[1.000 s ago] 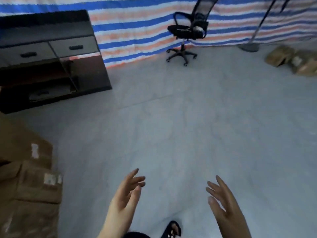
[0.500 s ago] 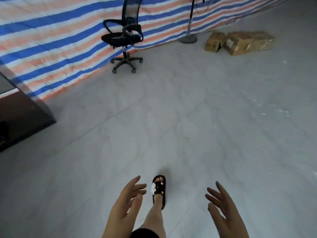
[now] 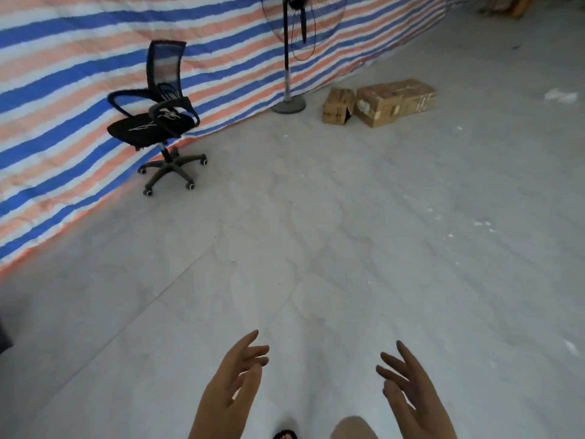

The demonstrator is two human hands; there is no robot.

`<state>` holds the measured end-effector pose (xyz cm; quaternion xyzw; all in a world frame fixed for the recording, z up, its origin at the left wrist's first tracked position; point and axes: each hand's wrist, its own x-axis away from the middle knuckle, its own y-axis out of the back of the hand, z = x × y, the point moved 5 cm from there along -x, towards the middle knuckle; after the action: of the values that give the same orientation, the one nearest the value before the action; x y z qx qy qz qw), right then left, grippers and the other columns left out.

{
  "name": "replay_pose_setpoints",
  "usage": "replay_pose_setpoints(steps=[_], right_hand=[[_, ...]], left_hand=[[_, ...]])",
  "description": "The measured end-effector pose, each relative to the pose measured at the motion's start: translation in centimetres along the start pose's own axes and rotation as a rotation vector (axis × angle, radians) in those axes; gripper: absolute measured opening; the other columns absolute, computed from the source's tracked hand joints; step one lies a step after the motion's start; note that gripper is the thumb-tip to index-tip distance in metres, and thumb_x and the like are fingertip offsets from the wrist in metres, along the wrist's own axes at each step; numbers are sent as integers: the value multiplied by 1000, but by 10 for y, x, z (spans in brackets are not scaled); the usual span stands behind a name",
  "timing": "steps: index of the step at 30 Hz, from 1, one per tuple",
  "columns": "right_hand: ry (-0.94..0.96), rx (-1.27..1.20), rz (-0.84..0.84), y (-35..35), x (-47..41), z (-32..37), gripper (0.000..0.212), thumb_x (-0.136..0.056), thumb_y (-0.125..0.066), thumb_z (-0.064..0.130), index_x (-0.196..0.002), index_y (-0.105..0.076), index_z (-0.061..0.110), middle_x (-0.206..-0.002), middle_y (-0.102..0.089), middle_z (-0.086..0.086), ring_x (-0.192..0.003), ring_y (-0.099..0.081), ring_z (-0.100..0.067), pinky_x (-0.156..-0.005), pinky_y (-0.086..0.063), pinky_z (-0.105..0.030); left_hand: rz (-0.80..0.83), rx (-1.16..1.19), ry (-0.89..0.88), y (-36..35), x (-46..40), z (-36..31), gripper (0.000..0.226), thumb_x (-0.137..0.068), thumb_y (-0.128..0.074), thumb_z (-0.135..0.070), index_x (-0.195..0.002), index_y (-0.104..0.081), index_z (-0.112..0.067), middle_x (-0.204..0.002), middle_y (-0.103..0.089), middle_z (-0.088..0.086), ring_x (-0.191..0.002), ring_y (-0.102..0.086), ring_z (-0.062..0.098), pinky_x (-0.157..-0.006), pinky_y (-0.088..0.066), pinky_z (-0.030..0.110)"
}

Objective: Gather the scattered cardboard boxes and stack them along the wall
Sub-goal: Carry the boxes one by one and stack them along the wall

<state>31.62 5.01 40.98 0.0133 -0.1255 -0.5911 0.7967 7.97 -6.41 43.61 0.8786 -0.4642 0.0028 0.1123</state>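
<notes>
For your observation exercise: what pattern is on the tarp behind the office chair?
Blue, orange and white stripes on the tarp, seen in the head view.

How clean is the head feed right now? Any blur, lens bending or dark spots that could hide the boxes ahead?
Head view: dim, flat light with no glare; the cardboard boxes show clearly, though their labels are too soft to read. Wide-angle bending tilts the striped tarp and the fan pole. The left hand and right hand, both open and empty, are slightly smeared. The left edge falls into shadow.
</notes>
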Motion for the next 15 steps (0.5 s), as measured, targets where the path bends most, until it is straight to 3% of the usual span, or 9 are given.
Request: replay_pose_setpoints(steps=[2, 4, 7, 11, 15], right_hand=[[-28, -1, -21, 7, -32, -1, 81, -84, -54, -10, -96, -55, 70, -102, -68, 26, -90, -67, 2, -70, -50, -9], [-56, -2, -27, 18, -69, -3, 82, -84, -52, -13, -99, -57, 68, -101, -71, 18, -87, -67, 2, -68, -50, -9], [-77, -17, -2, 37, -136, 5, 64, -85, -49, -16, -114, -53, 41, -107, -68, 7, -83, -67, 4, -66, -50, -7], [21, 27, -79, 90, -235, 37, 55, -86, -53, -9, -116, -52, 36, -102, -67, 27, -90, -66, 1, -70, -51, -9], [86, 66, -149, 150, -333, 67, 53, -87, -54, -6, -116, -53, 38, -104, -66, 28, -90, -67, 1, -76, -54, -18]], left_hand=[[23, -13, 7, -15, -35, -3, 41, -74, -52, -29, -99, -58, -60, -100, -70, -17, -92, -67, 4, -77, -47, 8], [32, -17, 9, -33, -72, -5, 44, -73, -53, -29, -101, -56, -63, -99, -70, -18, -92, -67, 4, -77, -48, 8], [37, -10, 2, -73, -135, -14, 46, -75, -51, -26, -101, -56, -64, -99, -70, -17, -93, -67, 5, -77, -48, 9], [50, 29, -17, -151, -219, -39, 45, -75, -49, -26, -98, -56, -65, -100, -69, -19, -93, -67, 3, -77, -48, 8], [74, 58, -53, -230, -300, -77, 46, -74, -50, -24, -95, -58, -64, -102, -69, -16, -92, -67, 5, -77, -48, 8]])
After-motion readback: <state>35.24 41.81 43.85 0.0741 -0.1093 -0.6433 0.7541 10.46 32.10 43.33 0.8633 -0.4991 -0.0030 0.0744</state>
